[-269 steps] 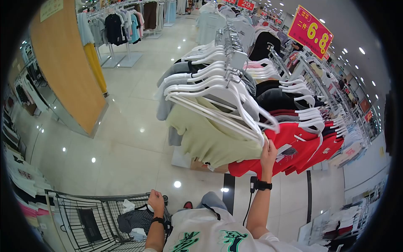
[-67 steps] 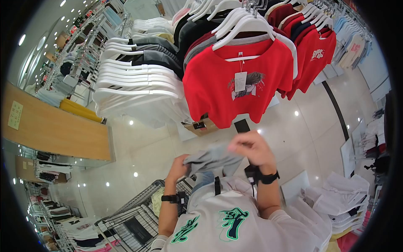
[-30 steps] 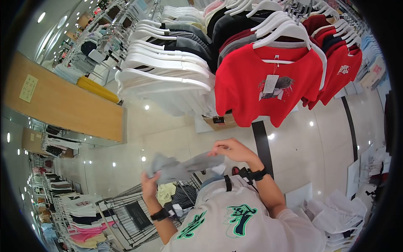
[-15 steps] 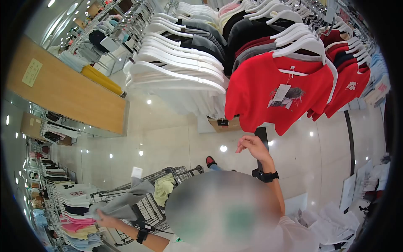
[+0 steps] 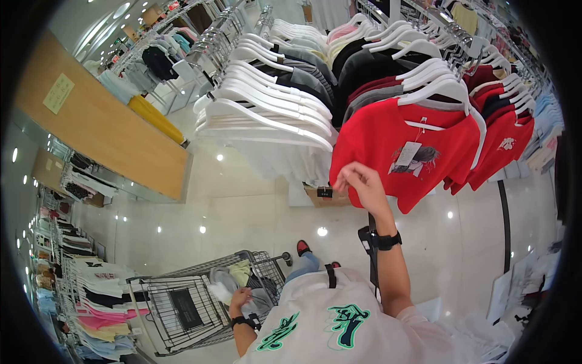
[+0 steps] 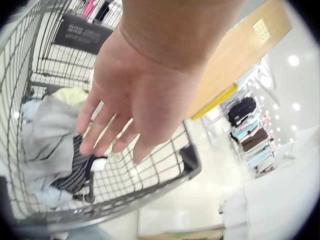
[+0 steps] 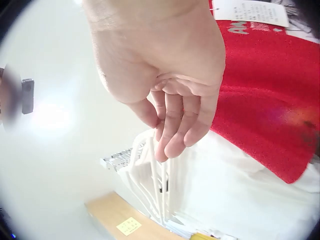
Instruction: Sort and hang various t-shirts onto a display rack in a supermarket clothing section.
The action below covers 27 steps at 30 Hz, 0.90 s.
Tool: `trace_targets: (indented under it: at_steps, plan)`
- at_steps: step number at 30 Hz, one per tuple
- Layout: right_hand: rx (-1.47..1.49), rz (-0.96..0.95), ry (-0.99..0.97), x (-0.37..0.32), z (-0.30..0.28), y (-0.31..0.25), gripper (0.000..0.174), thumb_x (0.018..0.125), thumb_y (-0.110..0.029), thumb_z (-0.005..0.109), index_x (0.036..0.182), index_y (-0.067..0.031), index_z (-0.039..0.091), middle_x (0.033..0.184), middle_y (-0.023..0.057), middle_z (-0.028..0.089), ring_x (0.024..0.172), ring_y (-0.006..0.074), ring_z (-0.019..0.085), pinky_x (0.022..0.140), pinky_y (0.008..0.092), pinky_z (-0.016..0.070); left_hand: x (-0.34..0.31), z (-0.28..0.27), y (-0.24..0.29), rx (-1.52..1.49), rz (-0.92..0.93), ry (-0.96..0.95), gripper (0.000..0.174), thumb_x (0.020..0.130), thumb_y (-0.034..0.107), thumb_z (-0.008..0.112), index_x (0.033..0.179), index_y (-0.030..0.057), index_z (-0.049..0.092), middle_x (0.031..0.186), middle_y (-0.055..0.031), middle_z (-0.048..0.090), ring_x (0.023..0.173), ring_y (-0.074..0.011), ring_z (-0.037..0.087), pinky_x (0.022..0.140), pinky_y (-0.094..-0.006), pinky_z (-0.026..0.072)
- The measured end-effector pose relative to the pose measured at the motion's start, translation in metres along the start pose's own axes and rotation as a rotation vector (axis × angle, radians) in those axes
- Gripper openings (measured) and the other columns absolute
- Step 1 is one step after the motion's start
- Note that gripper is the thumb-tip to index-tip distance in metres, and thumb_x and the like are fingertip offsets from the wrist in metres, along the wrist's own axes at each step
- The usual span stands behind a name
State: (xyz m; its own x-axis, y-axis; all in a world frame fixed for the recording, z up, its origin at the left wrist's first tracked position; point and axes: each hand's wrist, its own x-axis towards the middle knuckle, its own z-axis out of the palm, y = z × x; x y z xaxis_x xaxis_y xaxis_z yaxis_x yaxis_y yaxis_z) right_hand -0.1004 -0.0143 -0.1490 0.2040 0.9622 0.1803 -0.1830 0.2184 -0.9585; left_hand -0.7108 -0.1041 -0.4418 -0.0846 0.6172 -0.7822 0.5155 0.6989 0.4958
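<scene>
My left hand (image 5: 241, 297) is over the shopping cart, its fingers extended and nothing in them. Below it in the left wrist view, a grey garment (image 6: 50, 135) lies crumpled in the wire cart (image 6: 165, 155). A dark striped garment (image 6: 75, 170) and a pale yellow-green garment (image 5: 240, 271) lie against it. My right hand (image 5: 367, 185) is raised beside a red T-shirt (image 5: 379, 136) with a printed figure and a paper tag (image 5: 408, 153). Its fingers bend loosely and hold nothing; in the head view they overlap the shirt's lower left sleeve.
White hangers (image 5: 273, 121) with pale garments hang left of the red shirt, with dark and red tops behind. A wooden panel (image 5: 109, 121) stands at the left. A cardboard box (image 5: 327, 196) sits under the rack. More clothes racks line the far left.
My left hand has swung the grey garment out left, then let it go in the cart. My right hand let go of it and rose to the red T-shirt. The yellow-green garment left the rack earlier.
</scene>
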Motion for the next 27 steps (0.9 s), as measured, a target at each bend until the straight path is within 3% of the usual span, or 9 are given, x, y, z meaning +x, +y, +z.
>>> trace_targets:
  at_steps: [5, 7, 12, 16, 18, 22, 24, 25, 27]
  plan:
    - [-0.253, -0.306, 0.096, 0.048, 0.014, -0.060, 0.015, 0.098, -0.011, 0.059, 0.098, 0.0019, 0.066, 0.084, 0.0065, 0.071, 0.075, 0.0102, 0.064, 0.069, 0.0255, 0.0505, 0.038, 0.076, -0.012, 0.073, 0.084, -0.032, 0.035, 0.099, 0.030, 0.057, 0.118, 0.0001, 0.057, 0.091, -0.0145, 0.071, 0.074, -0.0271, 0.072, 0.060, -0.0370, 0.0552]
    - [-0.370, -0.394, 0.134, 0.080, 0.020, -0.088, 0.014, 0.097, -0.010, 0.060, 0.099, 0.0019, 0.066, 0.085, 0.0081, 0.071, 0.075, 0.0119, 0.064, 0.070, 0.0264, 0.0509, 0.044, 0.099, -0.020, -0.278, 0.167, -0.048, 0.025, 0.099, 0.018, 0.044, 0.104, -0.0019, 0.058, 0.089, -0.0160, 0.069, 0.070, -0.0295, 0.071, 0.058, -0.0399, 0.0567]
    - [-0.857, -0.540, 0.032, 0.127, 0.020, -0.084, 0.016, 0.089, -0.009, 0.064, 0.102, -0.0001, 0.067, 0.086, 0.0143, 0.070, 0.077, 0.0281, 0.067, 0.072, 0.0336, 0.0527, 0.028, 0.117, -0.025, -0.503, 0.120, 0.017, 0.026, 0.101, 0.016, 0.036, 0.103, -0.0022, 0.054, 0.086, -0.0190, 0.068, 0.066, -0.0320, 0.069, 0.060, -0.0435, 0.0593]
    - [-0.875, -0.505, 0.109, 0.122, 0.033, -0.080, 0.018, 0.084, -0.014, 0.072, 0.099, -0.0037, 0.068, 0.087, 0.0114, 0.067, 0.076, 0.0273, 0.066, 0.070, 0.0361, 0.0518, 0.025, 0.128, -0.036, -0.523, 0.177, 0.052, 0.033, 0.104, 0.022, 0.030, 0.104, -0.0009, 0.053, 0.087, -0.0192, 0.068, 0.067, -0.0302, 0.069, 0.055, -0.0423, 0.0578]
    - [-0.838, -0.471, 0.087, 0.120, 0.039, -0.067, 0.020, 0.083, -0.015, 0.075, 0.099, -0.0054, 0.067, 0.088, 0.0099, 0.066, 0.074, 0.0261, 0.065, 0.068, 0.0359, 0.0510, 0.024, 0.128, -0.029, -0.611, 0.087, 0.064, 0.034, 0.105, 0.024, 0.029, 0.104, -0.0005, 0.052, 0.090, -0.0194, 0.068, 0.067, -0.0297, 0.069, 0.053, -0.0408, 0.0562]
    - [-0.692, -0.409, 0.049, 0.126, 0.041, -0.051, 0.019, 0.089, -0.019, 0.070, 0.102, -0.0057, 0.065, 0.083, 0.0118, 0.068, 0.074, 0.0278, 0.066, 0.065, 0.0380, 0.0503, 0.024, 0.126, -0.024, -0.564, 0.041, 0.054, 0.034, 0.103, 0.021, 0.026, 0.106, -0.0009, 0.051, 0.092, -0.0195, 0.069, 0.069, -0.0296, 0.070, 0.052, -0.0398, 0.0554]
    - [-0.707, -0.369, 0.175, 0.130, 0.045, -0.056, 0.014, 0.093, -0.019, 0.064, 0.100, -0.0064, 0.063, 0.083, 0.0143, 0.069, 0.078, 0.0319, 0.067, 0.065, 0.0402, 0.0501, 0.025, 0.126, -0.023, -0.558, 0.026, 0.048, 0.035, 0.102, 0.020, 0.025, 0.107, -0.0016, 0.052, 0.092, -0.0199, 0.069, 0.070, -0.0297, 0.070, 0.052, -0.0395, 0.0557]
    - [-0.870, -0.419, 0.223, 0.135, 0.045, -0.061, 0.010, 0.094, -0.017, 0.060, 0.098, -0.0074, 0.061, 0.087, 0.0142, 0.069, 0.082, 0.0346, 0.067, 0.065, 0.0428, 0.0501, 0.024, 0.123, -0.024, -0.542, 0.009, 0.040, 0.036, 0.102, 0.020, 0.025, 0.108, -0.0024, 0.053, 0.092, -0.0203, 0.069, 0.070, -0.0298, 0.071, 0.052, -0.0392, 0.0559]
    - [-0.886, -0.512, 0.227, 0.152, 0.049, -0.061, 0.010, 0.094, -0.017, 0.061, 0.098, -0.0078, 0.061, 0.087, 0.0134, 0.069, 0.082, 0.0347, 0.067, 0.066, 0.0437, 0.0504, 0.020, 0.123, -0.021, -0.539, 0.034, 0.019, 0.032, 0.099, 0.017, 0.028, 0.105, -0.0022, 0.053, 0.093, -0.0208, 0.069, 0.072, -0.0302, 0.070, 0.057, -0.0409, 0.0576]
